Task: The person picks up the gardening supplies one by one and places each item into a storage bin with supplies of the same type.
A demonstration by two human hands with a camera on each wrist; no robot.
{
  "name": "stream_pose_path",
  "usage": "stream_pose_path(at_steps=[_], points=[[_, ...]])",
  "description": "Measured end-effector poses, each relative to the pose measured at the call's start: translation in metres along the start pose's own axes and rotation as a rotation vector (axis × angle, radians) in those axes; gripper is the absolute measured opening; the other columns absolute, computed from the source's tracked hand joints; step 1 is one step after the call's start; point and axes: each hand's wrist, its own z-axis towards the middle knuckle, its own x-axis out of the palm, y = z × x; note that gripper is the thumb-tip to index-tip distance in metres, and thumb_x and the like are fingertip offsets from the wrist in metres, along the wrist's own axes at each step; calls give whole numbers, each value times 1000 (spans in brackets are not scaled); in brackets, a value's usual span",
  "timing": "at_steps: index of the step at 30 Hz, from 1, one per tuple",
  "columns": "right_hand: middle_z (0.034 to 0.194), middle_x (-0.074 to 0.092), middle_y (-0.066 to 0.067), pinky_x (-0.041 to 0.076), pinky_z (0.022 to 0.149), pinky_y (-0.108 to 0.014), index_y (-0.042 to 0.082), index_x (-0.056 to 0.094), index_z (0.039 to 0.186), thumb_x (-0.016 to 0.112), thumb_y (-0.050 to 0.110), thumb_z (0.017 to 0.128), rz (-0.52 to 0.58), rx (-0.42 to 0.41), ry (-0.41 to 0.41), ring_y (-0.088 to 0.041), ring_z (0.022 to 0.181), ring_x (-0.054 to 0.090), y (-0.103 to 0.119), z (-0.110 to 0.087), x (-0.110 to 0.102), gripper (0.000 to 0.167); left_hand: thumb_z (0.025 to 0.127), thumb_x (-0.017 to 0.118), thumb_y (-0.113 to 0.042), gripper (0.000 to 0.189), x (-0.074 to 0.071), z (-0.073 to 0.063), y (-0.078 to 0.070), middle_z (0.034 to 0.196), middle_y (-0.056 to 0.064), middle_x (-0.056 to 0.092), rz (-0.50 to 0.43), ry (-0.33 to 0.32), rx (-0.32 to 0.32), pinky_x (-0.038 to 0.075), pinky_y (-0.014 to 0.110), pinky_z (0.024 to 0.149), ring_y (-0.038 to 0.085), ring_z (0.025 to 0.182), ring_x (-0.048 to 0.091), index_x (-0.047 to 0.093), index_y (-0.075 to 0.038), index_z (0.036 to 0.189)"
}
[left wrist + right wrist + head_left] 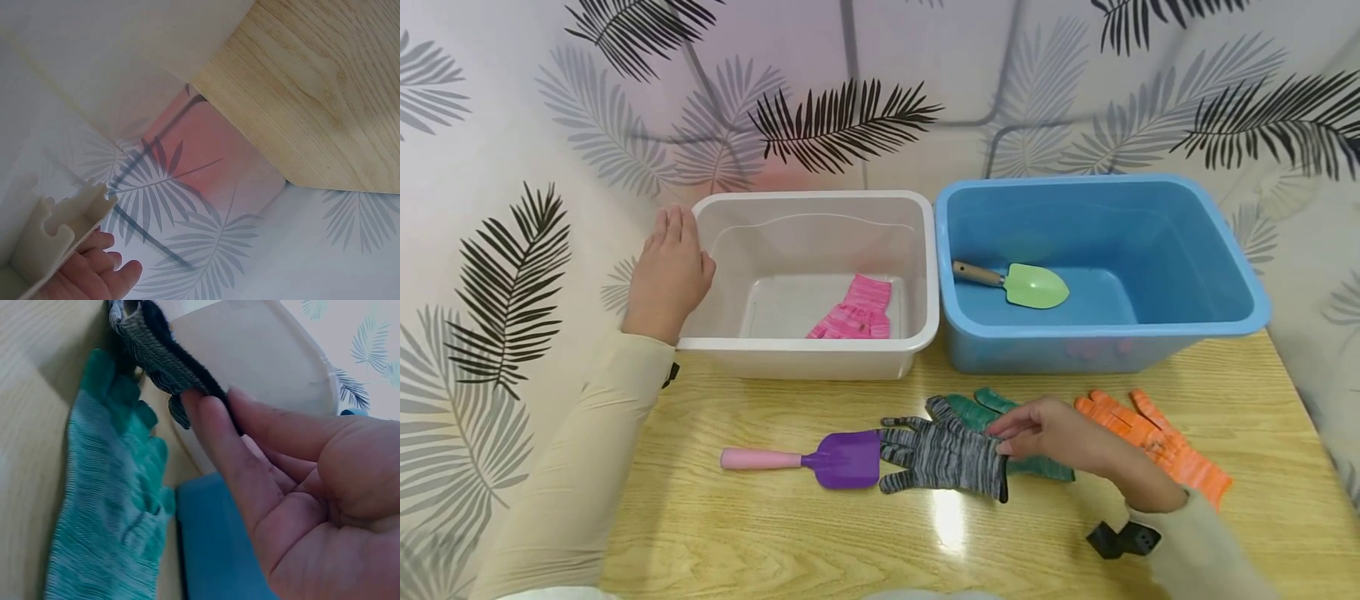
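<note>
My right hand (1052,437) pinches the cuff edge of a black-and-grey striped knit glove (951,454) between thumb and fingers. In the right wrist view, the glove's dark cuff (187,365) is between the fingertips. Partly beneath it lies a green glove (1041,468), also seen beside the hand in the right wrist view. An orange glove (1157,442) lies to the right. My left hand (670,271) rests on the left rim of a white bin (805,344), its fingers extended. A pink glove (857,312) lies inside that bin.
A blue bin (1105,331) stands right of the white one, holding a green trowel (1036,286) with a wooden handle. A purple shovel (848,460) with a pink handle lies on the wooden table (760,533), its blade touching the striped glove. Leaf-patterned cloth (850,50) hangs behind.
</note>
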Motion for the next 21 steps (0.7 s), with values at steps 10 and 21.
stream_pose_path(at_steps=[10,21], points=[[116,61,-18,49,86,-44,-4,58,121,62,15,89,59,-25,-18,-27,98,64,16,-13,-9,38,91,41,-12,59,0,-1,0,143,35,23,-1,7,-1,22,53,107,44,135,17,22,17,139],[123,56,-22,52,82,-38,-3,60,119,60,14,90,36,-95,7,-29,95,64,38,-22,-14,34,91,40,-12,59,2,0,2,143,34,23,-4,7,-2,22,53,107,43,135,16,22,16,139]])
